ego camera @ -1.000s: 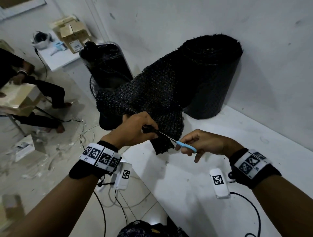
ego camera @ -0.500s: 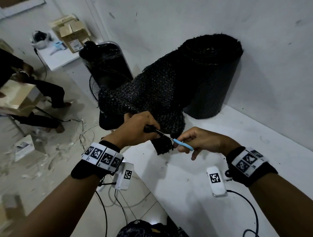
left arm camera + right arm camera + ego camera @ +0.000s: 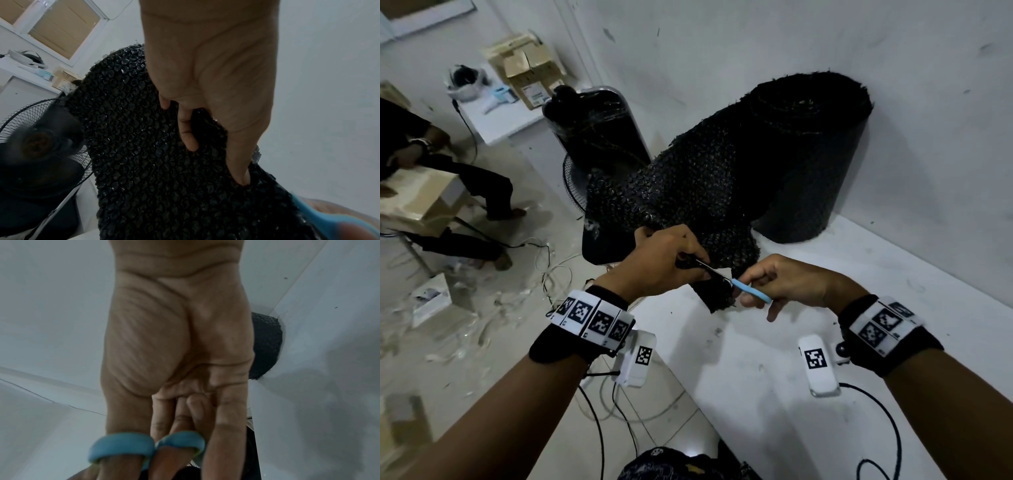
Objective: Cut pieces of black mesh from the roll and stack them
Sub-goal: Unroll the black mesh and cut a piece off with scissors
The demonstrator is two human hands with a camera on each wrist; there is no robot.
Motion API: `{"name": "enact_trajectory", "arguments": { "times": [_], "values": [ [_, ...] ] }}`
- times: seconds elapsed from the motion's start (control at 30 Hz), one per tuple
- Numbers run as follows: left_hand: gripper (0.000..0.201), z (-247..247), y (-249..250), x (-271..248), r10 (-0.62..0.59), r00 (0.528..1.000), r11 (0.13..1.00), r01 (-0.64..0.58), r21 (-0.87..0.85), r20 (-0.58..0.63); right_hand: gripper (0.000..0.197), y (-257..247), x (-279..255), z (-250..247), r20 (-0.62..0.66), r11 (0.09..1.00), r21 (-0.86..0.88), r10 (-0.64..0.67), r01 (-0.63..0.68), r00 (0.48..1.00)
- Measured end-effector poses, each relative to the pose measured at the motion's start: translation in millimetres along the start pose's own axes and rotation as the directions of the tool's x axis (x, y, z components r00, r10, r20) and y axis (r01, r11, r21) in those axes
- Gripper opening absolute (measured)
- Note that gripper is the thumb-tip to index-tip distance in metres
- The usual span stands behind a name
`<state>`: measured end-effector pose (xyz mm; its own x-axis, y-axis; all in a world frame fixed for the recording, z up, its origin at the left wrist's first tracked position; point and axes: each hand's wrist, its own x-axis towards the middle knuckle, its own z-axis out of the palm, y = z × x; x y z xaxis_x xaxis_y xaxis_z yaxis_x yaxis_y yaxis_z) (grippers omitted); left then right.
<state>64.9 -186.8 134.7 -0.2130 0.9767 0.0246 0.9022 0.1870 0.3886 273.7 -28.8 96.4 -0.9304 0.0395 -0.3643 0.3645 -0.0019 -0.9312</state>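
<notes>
A big roll of black mesh (image 3: 815,147) stands on end on the white table (image 3: 825,342) against the wall, also seen as the roll (image 3: 265,344) in the right wrist view. A loose sheet of mesh (image 3: 681,192) runs from it toward me. My left hand (image 3: 667,263) pinches the sheet's near edge; the mesh (image 3: 144,146) fills the left wrist view with the left hand (image 3: 205,113) curled into it. My right hand (image 3: 780,281) holds blue-handled scissors (image 3: 746,291), blades in the mesh by my left thumb. Finger and thumb sit in the blue loops (image 3: 123,449).
A black standing fan (image 3: 599,161) is left of the table edge, its grille (image 3: 41,146) close to my left hand. Cables lie on the floor (image 3: 482,308). A seated person (image 3: 448,178) and a side table with cardboard boxes (image 3: 527,68) are at far left.
Both hands have shifted slightly up and toward the roll. The scissors have gone further into the mesh, with less blade showing.
</notes>
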Motion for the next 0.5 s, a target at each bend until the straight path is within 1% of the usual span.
{"name": "enact_trajectory", "arguments": {
  "times": [0.1,0.23,0.3,0.43,0.5],
  "values": [
    [0.018,1,3,0,-0.012,1.0,1.0,0.012,0.0,0.017,0.016,-1,1,1,0.019,1.0,0.013,0.012,-0.013,1.0],
    [0.017,3,7,1,-0.025,1.0,1.0,0.025,0.0,0.0,0.023,-3,3,3,-0.015,1.0,0.022,-0.011,0.012,1.0],
    [0.018,2,9,1,-0.035,0.999,0.999,0.035,0.003,-0.007,0.021,-4,2,3,-0.016,1.0,0.022,-0.011,0.012,1.0],
    [0.02,5,14,-1,-0.042,0.999,0.999,0.042,0.013,0.018,0.022,-8,3,5,-0.002,1.0,0.009,-0.005,0.006,1.0],
    [0.026,2,16,-3,-0.042,0.999,0.999,0.042,0.012,0.023,0.02,-7,4,4,-0.009,1.0,-0.007,-0.016,0.016,1.0]
  ]
}}
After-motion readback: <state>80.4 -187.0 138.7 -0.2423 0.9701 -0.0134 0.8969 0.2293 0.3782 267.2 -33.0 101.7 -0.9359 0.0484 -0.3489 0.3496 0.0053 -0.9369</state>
